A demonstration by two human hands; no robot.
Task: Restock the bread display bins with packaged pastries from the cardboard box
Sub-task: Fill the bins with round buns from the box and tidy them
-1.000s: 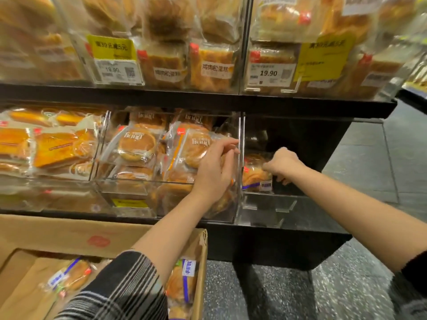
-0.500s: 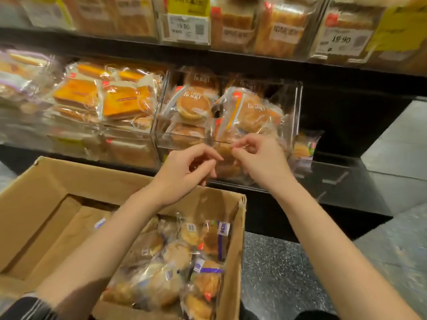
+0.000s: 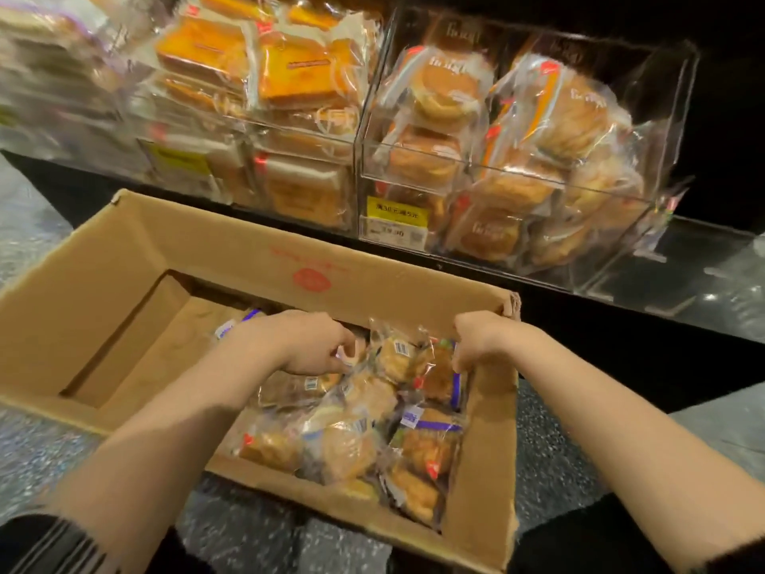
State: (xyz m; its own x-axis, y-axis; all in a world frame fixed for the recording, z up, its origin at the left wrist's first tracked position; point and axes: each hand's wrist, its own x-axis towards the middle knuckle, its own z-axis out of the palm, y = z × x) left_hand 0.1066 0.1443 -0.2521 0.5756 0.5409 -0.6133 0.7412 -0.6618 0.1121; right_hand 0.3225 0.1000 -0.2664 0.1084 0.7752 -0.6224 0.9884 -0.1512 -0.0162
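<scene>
An open cardboard box (image 3: 248,258) sits low in front of me, its right half filled with several packaged pastries (image 3: 347,445) in clear wrap with blue labels. My left hand (image 3: 314,350) reaches into the box, its fingers curled on a packet near the far wall. My right hand (image 3: 476,341) is by the box's right wall, pinching the wrapper of an upright packet (image 3: 403,358) that stands between my hands. Beyond the box, a clear display bin (image 3: 414,178) holds round pastries.
A second clear bin (image 3: 269,97) to the left is packed with orange cake slices. A yellow price tag (image 3: 397,215) hangs on the round-pastry bin. An almost bare clear bin (image 3: 703,275) lies at the far right on the black shelf. The floor is speckled grey.
Both hands came down from the display bins into the cardboard box and closed on packets. My view tilted down from the shelves to the box.
</scene>
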